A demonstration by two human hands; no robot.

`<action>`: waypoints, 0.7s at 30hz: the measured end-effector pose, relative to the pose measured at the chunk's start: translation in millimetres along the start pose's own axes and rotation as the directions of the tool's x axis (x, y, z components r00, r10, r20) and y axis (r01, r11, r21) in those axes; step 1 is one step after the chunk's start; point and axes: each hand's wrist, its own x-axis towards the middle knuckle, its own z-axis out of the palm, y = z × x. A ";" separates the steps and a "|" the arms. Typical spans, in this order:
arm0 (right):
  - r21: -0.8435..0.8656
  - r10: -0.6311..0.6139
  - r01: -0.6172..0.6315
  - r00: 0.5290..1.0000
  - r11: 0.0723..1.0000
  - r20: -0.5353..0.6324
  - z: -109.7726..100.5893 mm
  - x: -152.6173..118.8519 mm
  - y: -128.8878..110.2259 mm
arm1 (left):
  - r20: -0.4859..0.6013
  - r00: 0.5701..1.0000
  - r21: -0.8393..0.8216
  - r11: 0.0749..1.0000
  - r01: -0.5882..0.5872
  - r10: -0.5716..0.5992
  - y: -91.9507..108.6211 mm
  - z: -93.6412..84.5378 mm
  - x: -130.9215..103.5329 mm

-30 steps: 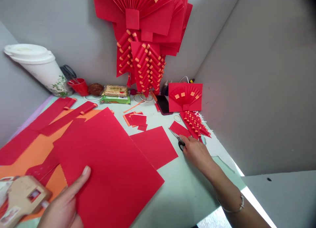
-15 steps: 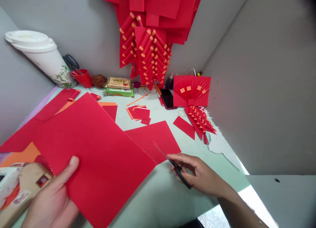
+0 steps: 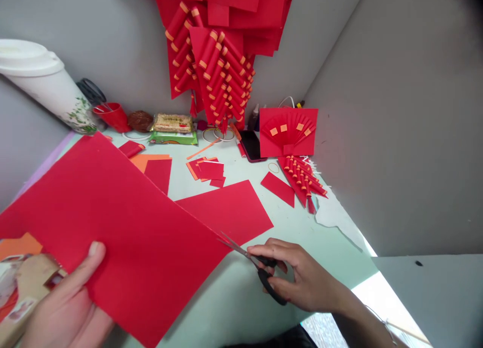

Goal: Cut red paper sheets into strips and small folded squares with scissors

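Note:
A large sheet of red paper [image 3: 139, 227] is held up by my left hand [image 3: 71, 297], the thumb on top and the fingers underneath. My right hand [image 3: 302, 275] grips black-handled scissors [image 3: 268, 282], whose blades are slightly apart. The blade tips are at the sheet's right corner; whether they touch the paper I cannot tell. Behind that corner, another red sheet [image 3: 230, 207] lies flat on the table. A small red strip [image 3: 278, 189] rests to its right.
Along the back stand a white lidded cup [image 3: 49, 86], a red cup [image 3: 115, 117], packaged snacks [image 3: 173, 124] and a phone [image 3: 252, 146]. Red paper firecrackers [image 3: 219, 76] hang on the wall. A red fan card [image 3: 289, 132] leans at right. A beige tape dispenser [image 3: 28, 292] sits at lower left.
The scissors' blades have opened, and their tips have moved left to the held sheet's corner. My left hand and its sheet have shifted slightly left. The whole view has also shifted a little.

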 end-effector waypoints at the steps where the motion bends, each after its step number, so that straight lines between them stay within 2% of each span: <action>1: -0.004 -0.003 0.003 1.000 1.000 -0.001 -0.2 -0.3 -0.6 | -0.003 1.000 -0.013 1.000 0.011 -0.011 0.4 -0.8 0.2; 5: 0.002 -0.021 0.021 1.000 1.000 -0.006 -0.1 -0.7 -3.5 | -0.009 0.998 -0.071 0.996 0.055 -0.056 1.5 -3.8 0.6; 11: 0.004 -0.073 0.073 0.997 0.997 -0.027 2.4 -1.2 -4.2 | -0.033 0.999 -0.079 0.996 0.040 -0.042 3.0 -2.9 -0.8; 15: 0.011 -0.105 0.105 0.994 0.994 -0.037 3.6 -1.2 -2.7 | -0.046 0.995 -0.132 0.988 0.079 -0.085 5.3 -1.5 -2.2; 21: 0.017 -0.134 0.135 0.990 0.991 -0.055 5.6 -0.9 -1.4 | -0.022 0.999 -0.158 0.987 0.033 -0.037 2.0 -2.7 -4.0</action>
